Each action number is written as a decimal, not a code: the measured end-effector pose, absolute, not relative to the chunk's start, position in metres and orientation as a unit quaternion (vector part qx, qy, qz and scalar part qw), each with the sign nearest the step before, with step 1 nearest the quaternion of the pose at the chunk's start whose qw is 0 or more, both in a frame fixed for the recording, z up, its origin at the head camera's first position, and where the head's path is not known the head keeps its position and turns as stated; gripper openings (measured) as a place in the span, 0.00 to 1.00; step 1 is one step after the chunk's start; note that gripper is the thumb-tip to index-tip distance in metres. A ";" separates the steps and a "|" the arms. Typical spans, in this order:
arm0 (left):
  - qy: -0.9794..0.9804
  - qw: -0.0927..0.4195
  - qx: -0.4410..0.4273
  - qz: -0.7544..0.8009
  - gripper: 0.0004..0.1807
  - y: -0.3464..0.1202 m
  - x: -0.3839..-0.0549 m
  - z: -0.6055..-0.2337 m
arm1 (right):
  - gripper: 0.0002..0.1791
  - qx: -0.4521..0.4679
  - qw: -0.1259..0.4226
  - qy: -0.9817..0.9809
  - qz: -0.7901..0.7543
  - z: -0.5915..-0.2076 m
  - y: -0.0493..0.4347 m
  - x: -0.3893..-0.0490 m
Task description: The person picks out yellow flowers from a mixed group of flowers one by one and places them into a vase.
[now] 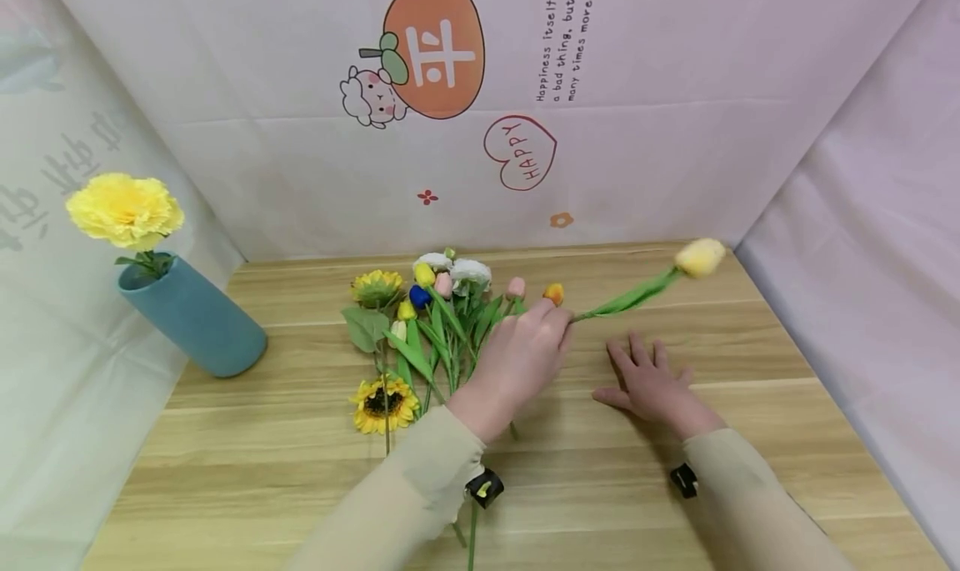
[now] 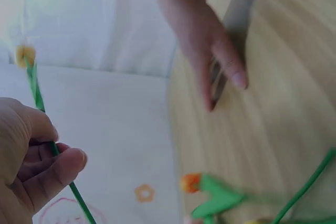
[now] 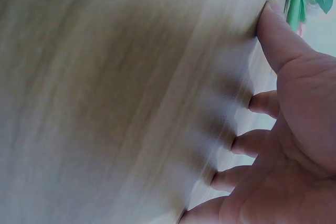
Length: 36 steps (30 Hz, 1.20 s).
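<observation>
My left hand [image 1: 525, 346] pinches the green stem of a pale yellow tulip [image 1: 700, 258], whose bloom points to the right above the table. In the left wrist view, thumb and fingers of the left hand [image 2: 39, 163] close round that stem. The right hand [image 1: 656, 385] is spread, its fingertips resting on the wooden tabletop to the right. Its right wrist view shows the fingers [image 3: 252, 142] apart, with nothing between them. Partly under the left hand lies a pile of flowers: sunflowers [image 1: 385, 404], white blooms [image 1: 471, 272], a blue tulip [image 1: 419, 297], and an orange tulip [image 1: 553, 294].
At the left a blue vase [image 1: 198, 321] leans in the view, with a yellow ruffled flower [image 1: 126, 211] in it. White printed cloth [image 1: 637, 162] stands behind the wooden table [image 1: 247, 471] and along both sides. Several stems reach toward the near edge.
</observation>
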State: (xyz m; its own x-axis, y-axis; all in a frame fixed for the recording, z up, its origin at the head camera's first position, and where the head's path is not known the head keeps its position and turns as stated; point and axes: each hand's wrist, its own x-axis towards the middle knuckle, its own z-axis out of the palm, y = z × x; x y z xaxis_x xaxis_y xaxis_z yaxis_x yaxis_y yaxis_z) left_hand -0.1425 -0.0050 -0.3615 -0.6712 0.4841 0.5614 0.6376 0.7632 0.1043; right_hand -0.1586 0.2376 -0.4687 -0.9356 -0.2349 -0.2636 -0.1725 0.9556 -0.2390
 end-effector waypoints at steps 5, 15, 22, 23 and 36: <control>-0.887 0.314 -0.328 -0.084 0.05 -0.028 -0.145 -0.351 | 0.52 -0.111 0.138 0.979 -0.100 -0.470 0.239 -0.159; -0.886 0.372 -0.272 -0.055 0.07 -0.118 -0.152 -0.354 | 0.53 -0.104 0.151 0.976 -0.116 -0.471 0.240 -0.159; -0.874 0.424 -0.226 -0.070 0.07 -0.194 -0.146 -0.341 | 0.53 -0.107 0.152 0.976 -0.117 -0.475 0.240 -0.160; -0.871 0.434 -0.219 -0.066 0.07 -0.203 -0.145 -0.338 | 0.53 -0.107 0.151 0.976 -0.117 -0.476 0.240 -0.160; -0.830 0.539 -0.128 -0.062 0.08 -0.270 -0.139 -0.312 | 0.52 -0.108 0.144 0.977 -0.114 -0.473 0.239 -0.158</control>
State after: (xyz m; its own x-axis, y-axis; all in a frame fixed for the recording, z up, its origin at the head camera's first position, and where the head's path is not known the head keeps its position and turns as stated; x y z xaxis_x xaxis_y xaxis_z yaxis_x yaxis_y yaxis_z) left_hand -0.1392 -0.2703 -0.3118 -0.3850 0.1456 0.9114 0.2802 0.9593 -0.0348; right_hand -0.1583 0.2386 -0.4730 -0.9349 -0.2447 -0.2572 -0.1786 0.9503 -0.2549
